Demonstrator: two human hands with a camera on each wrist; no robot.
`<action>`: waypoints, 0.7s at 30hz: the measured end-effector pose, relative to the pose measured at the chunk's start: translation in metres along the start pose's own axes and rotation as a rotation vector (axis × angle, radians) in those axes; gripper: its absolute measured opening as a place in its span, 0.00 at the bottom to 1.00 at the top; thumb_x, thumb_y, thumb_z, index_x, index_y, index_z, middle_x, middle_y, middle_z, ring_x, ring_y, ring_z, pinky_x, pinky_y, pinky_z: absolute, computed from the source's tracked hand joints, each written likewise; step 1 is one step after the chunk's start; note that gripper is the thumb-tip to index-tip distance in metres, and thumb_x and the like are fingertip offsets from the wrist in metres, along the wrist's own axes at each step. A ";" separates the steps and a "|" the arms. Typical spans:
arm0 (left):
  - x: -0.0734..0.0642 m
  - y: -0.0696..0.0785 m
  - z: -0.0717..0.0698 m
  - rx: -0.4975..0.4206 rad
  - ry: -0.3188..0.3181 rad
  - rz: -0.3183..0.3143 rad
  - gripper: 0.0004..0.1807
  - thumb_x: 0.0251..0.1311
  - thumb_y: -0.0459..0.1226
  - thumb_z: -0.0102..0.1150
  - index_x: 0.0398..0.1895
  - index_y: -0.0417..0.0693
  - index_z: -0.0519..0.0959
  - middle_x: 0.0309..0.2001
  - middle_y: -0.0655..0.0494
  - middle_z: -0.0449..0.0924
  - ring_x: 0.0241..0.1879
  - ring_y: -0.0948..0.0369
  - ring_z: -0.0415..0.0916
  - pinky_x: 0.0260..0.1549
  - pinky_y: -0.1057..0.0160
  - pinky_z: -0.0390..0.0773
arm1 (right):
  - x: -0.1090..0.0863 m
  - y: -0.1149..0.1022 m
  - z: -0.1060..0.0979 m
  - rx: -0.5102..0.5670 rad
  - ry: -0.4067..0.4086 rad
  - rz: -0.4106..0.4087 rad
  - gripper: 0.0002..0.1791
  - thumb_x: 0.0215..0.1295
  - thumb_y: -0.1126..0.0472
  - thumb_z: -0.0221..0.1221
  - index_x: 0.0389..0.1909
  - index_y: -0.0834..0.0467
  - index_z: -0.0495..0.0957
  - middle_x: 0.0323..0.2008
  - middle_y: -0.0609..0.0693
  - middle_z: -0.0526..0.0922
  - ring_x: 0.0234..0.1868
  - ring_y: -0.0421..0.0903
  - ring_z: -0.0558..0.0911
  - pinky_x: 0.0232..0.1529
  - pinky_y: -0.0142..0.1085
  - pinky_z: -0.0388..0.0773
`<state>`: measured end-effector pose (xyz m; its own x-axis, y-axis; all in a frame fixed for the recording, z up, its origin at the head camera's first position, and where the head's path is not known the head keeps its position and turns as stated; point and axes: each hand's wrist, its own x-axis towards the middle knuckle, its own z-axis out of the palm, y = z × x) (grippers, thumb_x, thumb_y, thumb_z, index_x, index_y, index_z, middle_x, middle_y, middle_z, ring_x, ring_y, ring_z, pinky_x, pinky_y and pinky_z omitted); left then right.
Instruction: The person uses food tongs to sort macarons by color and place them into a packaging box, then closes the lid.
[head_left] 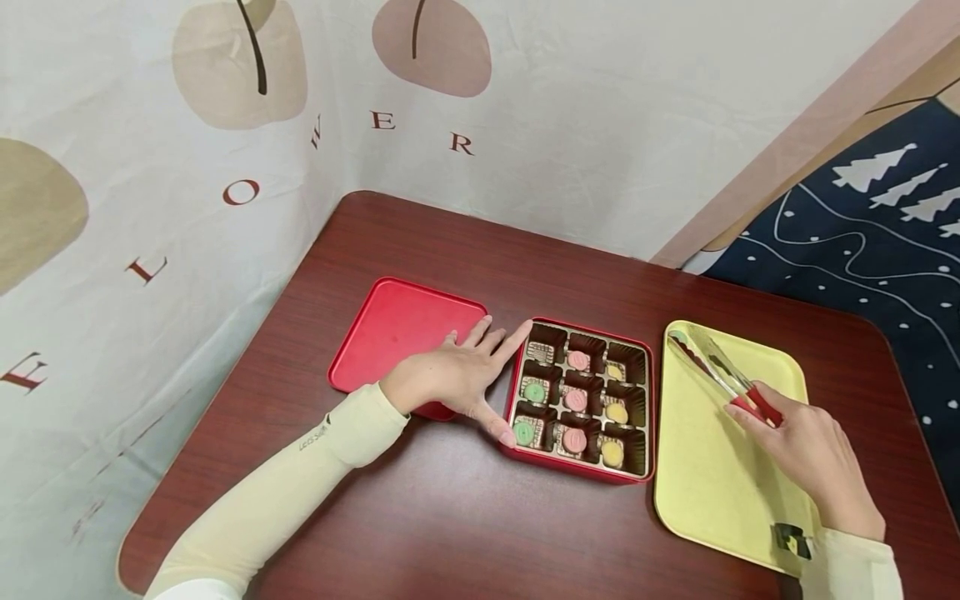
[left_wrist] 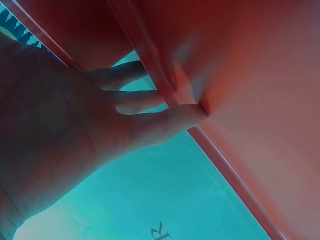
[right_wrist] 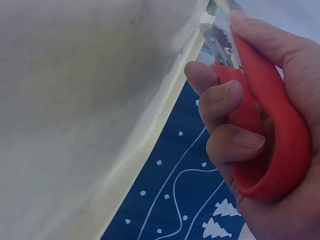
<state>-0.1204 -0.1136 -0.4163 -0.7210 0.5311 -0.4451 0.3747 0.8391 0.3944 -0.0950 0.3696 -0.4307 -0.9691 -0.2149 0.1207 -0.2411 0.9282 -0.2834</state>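
Observation:
My left hand [head_left: 457,375] is spread along the left side of a red square box [head_left: 581,468], index fingertip at its far left corner and thumb at its near left corner. Other fingers reach over the edge of a red lid [head_left: 405,329]; the left wrist view shows a fingertip touching its surface [left_wrist: 260,125]. Inside the box, a brown divided insert carries round green [head_left: 523,432], pink [head_left: 575,400] and yellow [head_left: 616,412] pieces in rows. My right hand [head_left: 813,450] grips red-handled metal tongs [head_left: 767,406] above a yellow tray [head_left: 697,467]. A small green piece [head_left: 677,336] shows at the tong tips.
The lid, box and tray stand left to right on a dark red-brown table [head_left: 390,533]. A pale printed cloth [head_left: 562,125] rises behind the table, and a navy cloth with white trees [head_left: 862,242] hangs at the right.

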 end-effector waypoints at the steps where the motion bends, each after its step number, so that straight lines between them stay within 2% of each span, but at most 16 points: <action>1: 0.000 0.000 0.000 -0.002 -0.001 0.001 0.91 0.37 0.81 0.74 0.87 0.65 0.16 0.88 0.40 0.42 0.87 0.43 0.25 0.78 0.29 0.47 | 0.000 0.000 0.000 -0.004 -0.002 0.002 0.33 0.71 0.50 0.74 0.65 0.71 0.81 0.12 0.42 0.66 0.18 0.47 0.65 0.21 0.42 0.62; 8: 0.000 0.000 0.000 -0.006 0.006 0.003 0.91 0.37 0.81 0.74 0.87 0.65 0.16 0.88 0.40 0.42 0.87 0.42 0.25 0.77 0.28 0.46 | 0.001 -0.001 0.001 -0.011 0.001 -0.009 0.32 0.70 0.52 0.74 0.64 0.70 0.82 0.11 0.41 0.65 0.18 0.47 0.65 0.20 0.43 0.63; 21: -0.001 0.001 0.001 -0.009 0.009 0.002 0.91 0.37 0.81 0.74 0.87 0.65 0.16 0.88 0.40 0.42 0.87 0.42 0.24 0.77 0.28 0.46 | 0.001 -0.007 0.004 -0.036 -0.038 0.053 0.32 0.73 0.51 0.73 0.67 0.68 0.81 0.11 0.42 0.63 0.19 0.47 0.63 0.22 0.43 0.60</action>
<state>-0.1189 -0.1132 -0.4163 -0.7255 0.5316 -0.4372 0.3709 0.8370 0.4024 -0.0947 0.3613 -0.4325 -0.9819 -0.1763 0.0697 -0.1884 0.9487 -0.2540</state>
